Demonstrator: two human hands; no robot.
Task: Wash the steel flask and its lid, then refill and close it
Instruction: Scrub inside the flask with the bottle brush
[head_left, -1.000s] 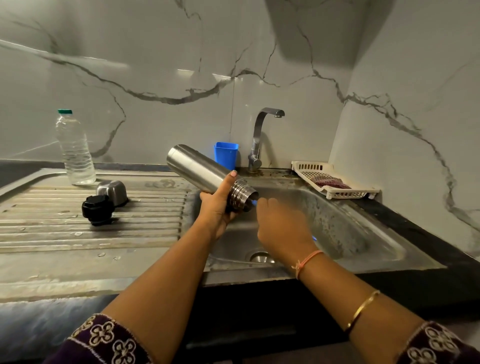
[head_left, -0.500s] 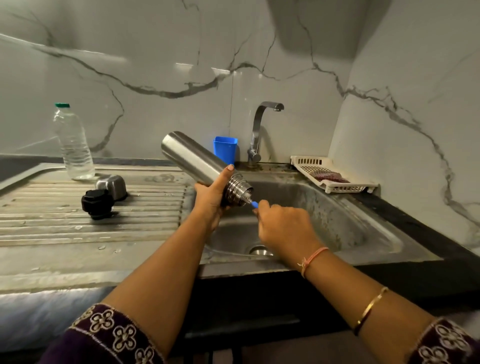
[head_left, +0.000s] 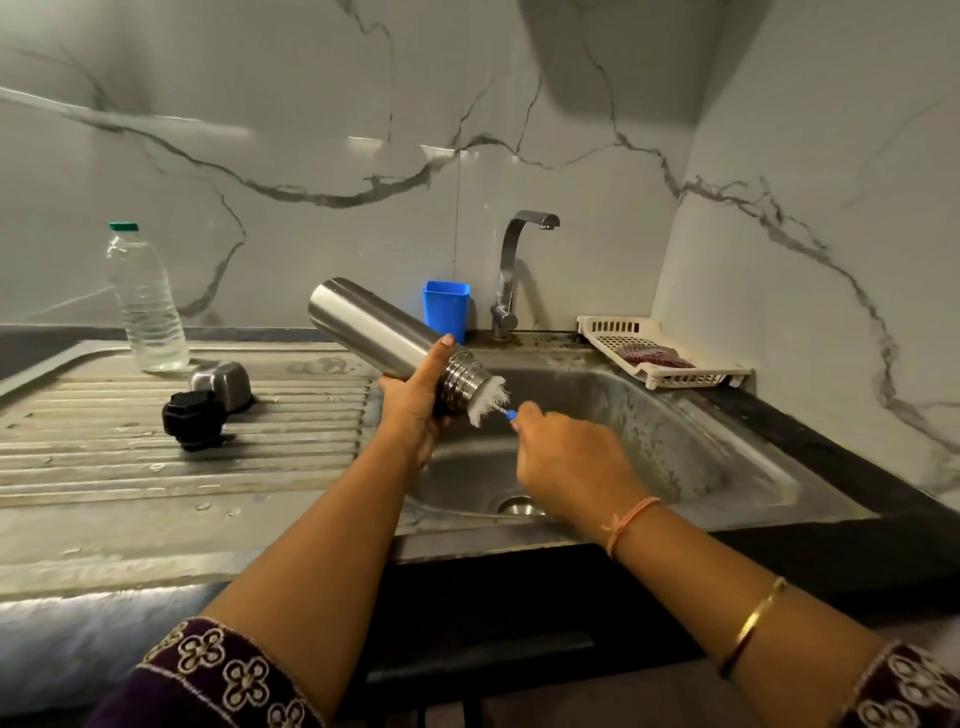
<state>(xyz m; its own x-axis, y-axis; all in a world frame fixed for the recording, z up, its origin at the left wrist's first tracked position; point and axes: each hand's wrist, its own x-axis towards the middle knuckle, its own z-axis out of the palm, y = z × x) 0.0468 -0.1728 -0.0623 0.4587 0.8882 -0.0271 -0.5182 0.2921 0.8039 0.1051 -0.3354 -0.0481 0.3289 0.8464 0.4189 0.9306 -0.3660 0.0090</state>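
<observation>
Steel is filling the lower half of the frame: the ribbed draining surface (head_left: 156, 467) is stretching across the left and the sink basin (head_left: 675, 441) is sitting at centre right. The washing is taking place over that basin.

The steel flask (head_left: 374, 327) is being held in mid-frame, tilted, with its base pointing to the upper left and its threaded mouth aiming down and right over the basin. Its brushed body is looking smooth, undented and probably slippery when wet.

A clear plastic bottle (head_left: 148, 306) with a green cap is standing at the upper left of the surface, seemingly waiting for the refill.

The left grip (head_left: 415, 410) is wrapping around the flask just above the threads, with the thumb lying along the body. The right grip (head_left: 566, 457) is pinching the blue handle of a bottle brush (head_left: 488, 400), whose white bristles are poking out of the mouth.

2 lid parts, a steel cap (head_left: 223, 382) and a black stopper (head_left: 192, 418), are lying touching on the surface at left, well apart from the flask.

So the step in hand is looking like scrubbing the flask's inside. The tap (head_left: 511, 270) at the back is showing no running water. I am judging that the next move is calling for brush strokes along the flask's axis while the left grip is holding firm. Rinsing, the lid parts and refilling are all remaining.
</observation>
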